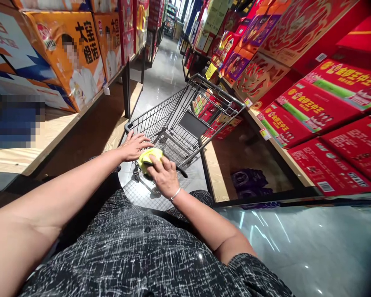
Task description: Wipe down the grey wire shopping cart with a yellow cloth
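Observation:
A dark grey wire shopping cart [160, 119] stands right in front of me, its basket bare at the bottom as far as I can see. My right hand [163, 173] presses a bunched yellow cloth [150, 156] around the cart's black handle bar [181, 171]. To the left, my left hand [135, 147] lies at the handle's left end with its fingers stretched toward the cloth. It appears to rest on the cart's near corner. Part of the handle is hidden beneath the cloth and both hands.
Orange boxes [68, 57] line the left wooden shelf [55, 144]. On the right, red boxes [321, 103] are stacked above a low shelf holding purple packages [250, 179]. The shiny aisle floor [168, 62] runs ahead between the shelves, close to the cart's sides.

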`<move>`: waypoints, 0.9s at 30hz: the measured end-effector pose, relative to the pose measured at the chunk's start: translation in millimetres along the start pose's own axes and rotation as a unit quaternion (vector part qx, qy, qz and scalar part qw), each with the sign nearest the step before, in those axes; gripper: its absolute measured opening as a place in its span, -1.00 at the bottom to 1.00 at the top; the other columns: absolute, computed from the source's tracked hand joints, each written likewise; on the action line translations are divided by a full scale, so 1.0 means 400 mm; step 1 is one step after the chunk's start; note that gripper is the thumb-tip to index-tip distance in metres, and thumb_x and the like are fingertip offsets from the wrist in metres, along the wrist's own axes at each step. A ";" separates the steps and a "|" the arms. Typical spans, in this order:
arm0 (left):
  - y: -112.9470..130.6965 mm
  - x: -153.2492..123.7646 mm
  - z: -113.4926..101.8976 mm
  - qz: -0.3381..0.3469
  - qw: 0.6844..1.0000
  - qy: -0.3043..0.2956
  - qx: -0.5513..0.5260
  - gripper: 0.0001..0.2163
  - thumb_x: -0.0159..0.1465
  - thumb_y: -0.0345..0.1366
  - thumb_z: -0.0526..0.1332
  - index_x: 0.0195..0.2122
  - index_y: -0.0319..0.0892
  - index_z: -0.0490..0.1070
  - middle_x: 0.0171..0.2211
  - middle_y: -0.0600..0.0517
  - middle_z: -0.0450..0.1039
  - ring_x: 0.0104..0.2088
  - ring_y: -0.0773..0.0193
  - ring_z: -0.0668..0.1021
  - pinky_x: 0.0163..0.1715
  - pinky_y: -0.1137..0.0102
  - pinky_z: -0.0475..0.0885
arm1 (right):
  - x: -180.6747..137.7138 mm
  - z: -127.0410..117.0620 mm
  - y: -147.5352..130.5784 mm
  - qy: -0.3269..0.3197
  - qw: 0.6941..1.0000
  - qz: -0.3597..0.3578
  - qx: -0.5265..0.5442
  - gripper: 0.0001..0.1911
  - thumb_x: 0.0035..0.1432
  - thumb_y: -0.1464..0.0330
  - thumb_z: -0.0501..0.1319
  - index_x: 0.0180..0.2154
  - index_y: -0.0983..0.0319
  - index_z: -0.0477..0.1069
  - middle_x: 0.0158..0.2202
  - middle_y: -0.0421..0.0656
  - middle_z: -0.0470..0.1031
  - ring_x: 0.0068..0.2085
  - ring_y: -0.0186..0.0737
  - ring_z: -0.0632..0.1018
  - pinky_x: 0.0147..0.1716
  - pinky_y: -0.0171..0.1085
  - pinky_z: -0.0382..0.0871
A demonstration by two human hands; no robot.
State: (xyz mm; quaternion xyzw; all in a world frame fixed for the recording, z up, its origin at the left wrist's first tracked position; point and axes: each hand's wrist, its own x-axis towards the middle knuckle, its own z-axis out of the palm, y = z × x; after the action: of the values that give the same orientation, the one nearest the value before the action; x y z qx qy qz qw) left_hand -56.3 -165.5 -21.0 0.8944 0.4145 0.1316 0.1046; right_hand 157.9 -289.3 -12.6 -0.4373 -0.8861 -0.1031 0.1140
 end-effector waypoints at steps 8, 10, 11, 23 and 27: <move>-0.019 0.018 -0.013 -0.056 0.998 0.017 -0.031 -0.59 0.38 -0.01 -0.09 -0.25 -0.09 0.49 0.17 0.03 0.37 0.35 0.01 0.11 0.31 -0.16 -0.37 | -0.073 -0.090 0.103 -0.071 0.996 -0.049 0.003 -0.72 0.38 0.27 0.04 0.02 -0.02 0.45 0.31 -0.28 0.24 0.15 -0.06 0.20 -0.04 -0.10 0.13; -0.027 0.023 -0.014 -0.068 0.997 0.015 -0.026 -0.59 0.39 -0.03 -0.09 -0.22 -0.08 0.50 0.18 0.03 0.36 0.36 0.00 0.10 0.31 -0.17 -0.36 | -0.108 -0.107 0.127 -0.068 0.997 -0.037 0.004 -0.72 0.37 0.29 0.06 0.02 -0.05 0.46 0.30 -0.29 0.25 0.14 -0.08 0.22 -0.05 -0.11 0.14; -0.025 0.024 -0.013 -0.076 0.997 0.019 -0.023 -0.60 0.39 -0.05 -0.09 -0.19 -0.07 0.51 0.19 0.03 0.35 0.37 -0.02 0.07 0.31 -0.18 -0.35 | -0.119 -0.111 0.133 -0.060 0.998 -0.028 0.001 -0.72 0.37 0.30 0.07 0.00 -0.05 0.47 0.30 -0.29 0.26 0.13 -0.08 0.23 -0.05 -0.12 0.14; 0.077 0.014 0.006 -0.020 0.999 -0.015 -0.046 -0.59 0.42 -0.02 -0.09 0.01 -0.04 0.47 0.15 0.04 0.39 0.32 0.04 0.16 0.33 -0.11 -0.31 | -0.098 0.251 -0.013 -0.137 0.987 -0.054 0.059 -0.64 0.41 0.33 -0.02 0.13 0.03 0.39 0.33 -0.21 0.23 0.26 -0.07 0.23 0.11 -0.01 0.17; 0.053 0.018 0.004 -0.028 0.998 -0.017 -0.056 -0.56 0.42 0.01 -0.11 -0.04 -0.03 0.50 0.17 0.04 0.37 0.32 0.03 0.16 0.33 -0.12 -0.30 | -0.109 0.350 -0.044 -0.202 0.973 -0.082 0.070 -0.68 0.38 0.36 0.03 0.08 0.15 0.43 0.28 -0.17 0.31 0.24 -0.08 0.27 0.06 -0.04 0.26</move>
State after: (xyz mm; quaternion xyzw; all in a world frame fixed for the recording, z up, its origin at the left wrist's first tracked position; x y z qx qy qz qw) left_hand -36.0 -173.5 -15.1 0.8772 0.4298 0.1363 0.1653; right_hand 154.0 -292.9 -160.3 -0.3661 -0.9285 0.0410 -0.0458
